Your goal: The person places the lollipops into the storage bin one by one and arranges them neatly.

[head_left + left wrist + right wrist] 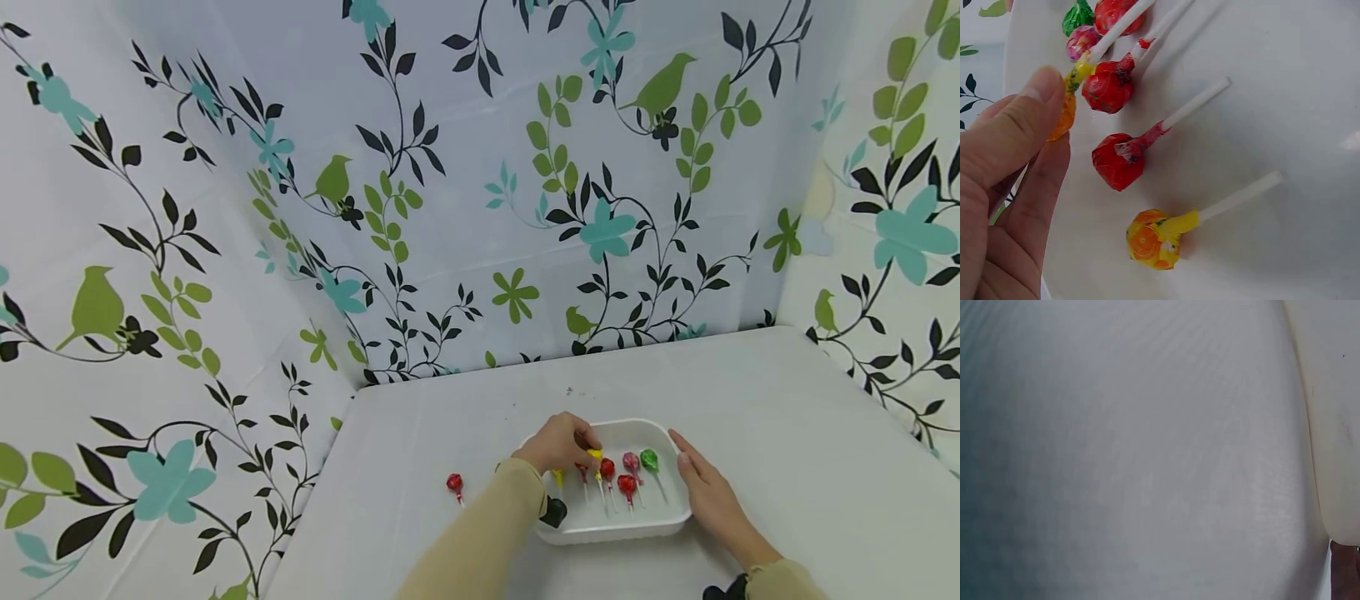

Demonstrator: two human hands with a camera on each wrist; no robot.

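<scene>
A white tray [615,534] sits on the table with several wrapped lollipops lying in it. Above it, my left hand [557,444] pinches an orange-and-yellow lollipop [1063,119] by its wrapped head, between thumb and fingers; its white stick slants over the others. Beside that hand in the left wrist view lie red lollipops [1119,161] and another yellow-orange lollipop [1155,240]. A pink lollipop [632,462] and a green lollipop [649,460] are toward the tray's right side. My right hand [712,496] rests against the tray's right edge, fingers extended.
One red lollipop [454,482] lies on the white table [405,433], left of the tray. Patterned cloth [465,208] with leaves and birds hangs behind and at both sides. The right wrist view is mostly a blurred pale surface [1166,450].
</scene>
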